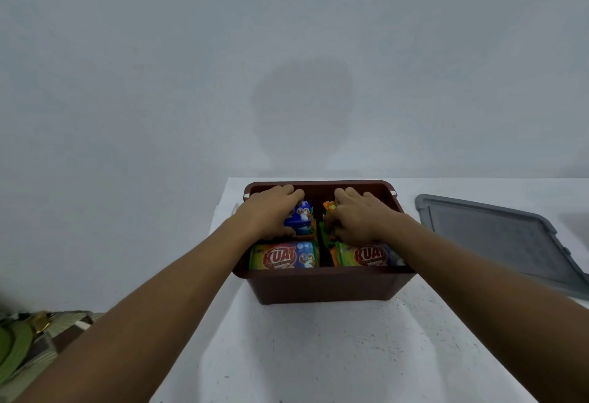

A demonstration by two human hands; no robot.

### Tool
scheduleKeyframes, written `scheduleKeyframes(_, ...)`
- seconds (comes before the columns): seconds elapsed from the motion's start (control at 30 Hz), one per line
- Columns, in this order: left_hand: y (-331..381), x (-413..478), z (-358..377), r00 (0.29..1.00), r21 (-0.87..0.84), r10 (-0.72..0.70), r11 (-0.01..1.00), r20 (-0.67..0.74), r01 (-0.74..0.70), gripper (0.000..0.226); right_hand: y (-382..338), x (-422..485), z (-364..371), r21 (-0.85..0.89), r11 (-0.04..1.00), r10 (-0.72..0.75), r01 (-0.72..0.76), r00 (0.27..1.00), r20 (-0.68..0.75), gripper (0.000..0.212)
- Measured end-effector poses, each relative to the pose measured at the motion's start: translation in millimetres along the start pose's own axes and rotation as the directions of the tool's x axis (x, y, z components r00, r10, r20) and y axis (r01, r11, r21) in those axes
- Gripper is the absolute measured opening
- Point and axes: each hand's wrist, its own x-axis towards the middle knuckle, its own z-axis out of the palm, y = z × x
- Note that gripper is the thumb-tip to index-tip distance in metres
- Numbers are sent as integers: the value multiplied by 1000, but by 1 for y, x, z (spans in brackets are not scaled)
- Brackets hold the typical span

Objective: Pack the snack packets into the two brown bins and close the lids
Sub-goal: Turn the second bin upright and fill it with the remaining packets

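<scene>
Nearest me is the white table (318,355), and on it stands the brown bin (325,284), lid off. Against its near wall stand a left Kuat packet (283,256) and a right Kuat packet (366,256). Behind them the left hand (271,211) curls its fingers over a blue packet (301,216), and the right hand (360,214) grips an orange and green packet (328,221), both in the bin's far half. I judge this the packing step, with this bin nearly full. Next I would seat both packets below the rim, let go, then fetch the grey lid (497,237) lying flat to the right. The second bin is out of my view
</scene>
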Motion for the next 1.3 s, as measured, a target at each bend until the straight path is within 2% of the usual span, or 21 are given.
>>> scheduleKeyframes(0.13,5,-1,0,982,123,189,974,15,-190,62,13,-12,-2,135,989,-58,54,998,23,43)
scheduleKeyframes(0.23,8,1,-1,964,195,258,945,60,-264,48,30,-29,-1,118,991,-64,65,998,-16,55)
scheduleKeyframes(0.47,10,0,1,969,223,225,944,107,-244,46,39,-45,16,163,986,-19,45,987,-157,49)
scheduleKeyframes(0.57,11,2,1,968,231,217,943,123,-241,47,39,-46,17,253,967,39,6,985,-169,43)
scheduleKeyframes(0.7,11,2,2,972,216,212,949,100,-229,46,37,-49,16,289,957,60,-4,981,-184,38)
scheduleKeyframes(0.77,10,1,2,977,211,205,954,64,-214,52,37,-49,15,316,949,81,-11,974,-210,35)
scheduleKeyframes(0.83,10,1,2,984,203,177,963,24,-179,67,36,-50,15,326,945,114,-26,961,-253,32)
scheduleKeyframes(0.97,10,0,1,992,147,120,983,-31,-114,77,38,-52,15,216,973,147,-83,942,-302,26)
scheduleKeyframes(1.03,8,-1,0,997,86,74,994,-22,-72,74,37,-59,14,266,958,190,-106,930,-313,23)
scheduleKeyframes(1.13,11,-2,-7,1000,-26,3,1000,-26,-4,60,43,-77,16,509,857,282,-85,903,-324,21)
scheduleKeyframes(1.23,25,2,-12,1000,-51,1,999,-30,-2,45,68,-100,35,565,819,395,-100,812,-430,22)
scheduleKeyframes(1.3,43,10,-15,999,-92,-4,996,-52,0,38,92,-122,50,617,771,472,-155,790,-391,26)
